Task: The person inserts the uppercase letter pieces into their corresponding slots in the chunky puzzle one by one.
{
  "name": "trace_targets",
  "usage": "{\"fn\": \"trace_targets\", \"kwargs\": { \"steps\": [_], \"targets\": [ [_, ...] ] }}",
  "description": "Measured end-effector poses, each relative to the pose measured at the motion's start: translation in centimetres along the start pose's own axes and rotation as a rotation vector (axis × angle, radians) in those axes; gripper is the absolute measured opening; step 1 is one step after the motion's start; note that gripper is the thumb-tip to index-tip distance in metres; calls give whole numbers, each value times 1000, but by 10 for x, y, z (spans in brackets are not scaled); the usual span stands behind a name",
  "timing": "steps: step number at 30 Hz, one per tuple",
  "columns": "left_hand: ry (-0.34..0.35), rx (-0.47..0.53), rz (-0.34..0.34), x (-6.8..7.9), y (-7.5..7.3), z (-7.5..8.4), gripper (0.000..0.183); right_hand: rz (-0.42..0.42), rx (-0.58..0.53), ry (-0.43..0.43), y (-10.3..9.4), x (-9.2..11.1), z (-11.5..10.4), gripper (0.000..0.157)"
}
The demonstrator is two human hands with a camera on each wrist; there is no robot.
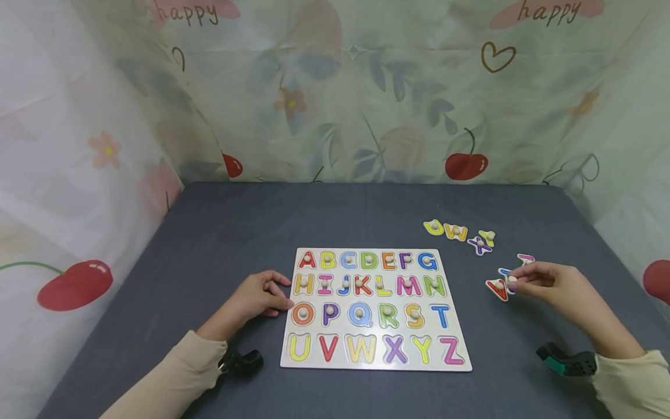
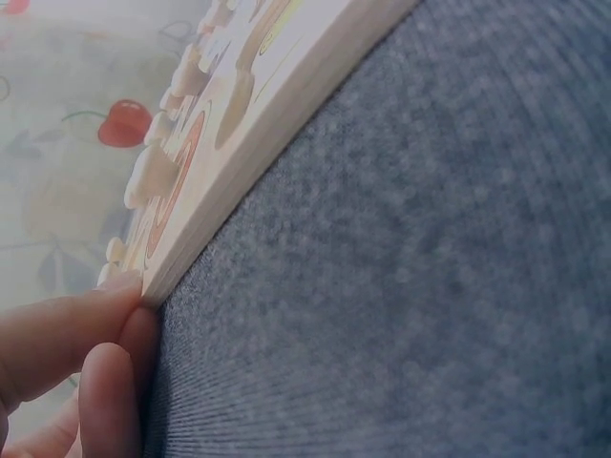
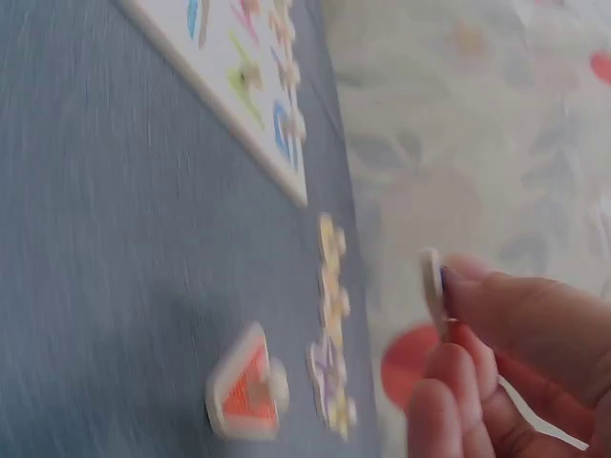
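Observation:
A white wooden alphabet board (image 1: 377, 366) lies flat on the table. Knobbed letters fill its upper rows; the T slot (image 1: 440, 316) and the whole bottom row show bare printed recesses. My left hand (image 1: 264, 294) rests at the board's left edge, with fingertips touching the rim beside the O piece (image 1: 302, 314). Off to the right, my right hand (image 1: 557, 285) pinches a blue letter piece (image 1: 504, 272), seen edge-on in the right wrist view, its face mostly hidden by fingers. Close to that hand lie a red V piece (image 1: 496, 290) and a pink piece (image 1: 526, 258).
Beyond the board's far right corner lie the yellow U piece (image 1: 433, 227), orange W piece (image 1: 456, 232), purple X piece (image 1: 480, 245) and yellow Y piece (image 1: 487, 237). A dark cloth (image 1: 235, 221) covers the table. Patterned curtains (image 1: 335, 116) hang behind it and at both sides.

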State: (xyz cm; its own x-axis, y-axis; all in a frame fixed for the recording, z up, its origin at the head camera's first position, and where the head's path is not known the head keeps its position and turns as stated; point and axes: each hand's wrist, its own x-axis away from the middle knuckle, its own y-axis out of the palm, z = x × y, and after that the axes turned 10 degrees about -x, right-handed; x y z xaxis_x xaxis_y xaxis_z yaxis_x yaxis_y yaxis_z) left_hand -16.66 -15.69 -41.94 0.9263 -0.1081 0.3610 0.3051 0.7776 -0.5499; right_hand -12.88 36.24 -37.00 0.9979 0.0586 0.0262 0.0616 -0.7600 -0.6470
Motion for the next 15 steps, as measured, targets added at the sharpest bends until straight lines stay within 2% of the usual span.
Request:
{"fn": "trace_targets", "kwargs": {
  "steps": [7, 15],
  "targets": [
    [-4, 1, 2, 0, 0, 0, 46, -13, -37, 16, 40, -2, -26, 35],
    [5, 7, -1, 0, 0, -1, 45, -88, -88, -38, 80, 1, -37, 26]
  ]
}}
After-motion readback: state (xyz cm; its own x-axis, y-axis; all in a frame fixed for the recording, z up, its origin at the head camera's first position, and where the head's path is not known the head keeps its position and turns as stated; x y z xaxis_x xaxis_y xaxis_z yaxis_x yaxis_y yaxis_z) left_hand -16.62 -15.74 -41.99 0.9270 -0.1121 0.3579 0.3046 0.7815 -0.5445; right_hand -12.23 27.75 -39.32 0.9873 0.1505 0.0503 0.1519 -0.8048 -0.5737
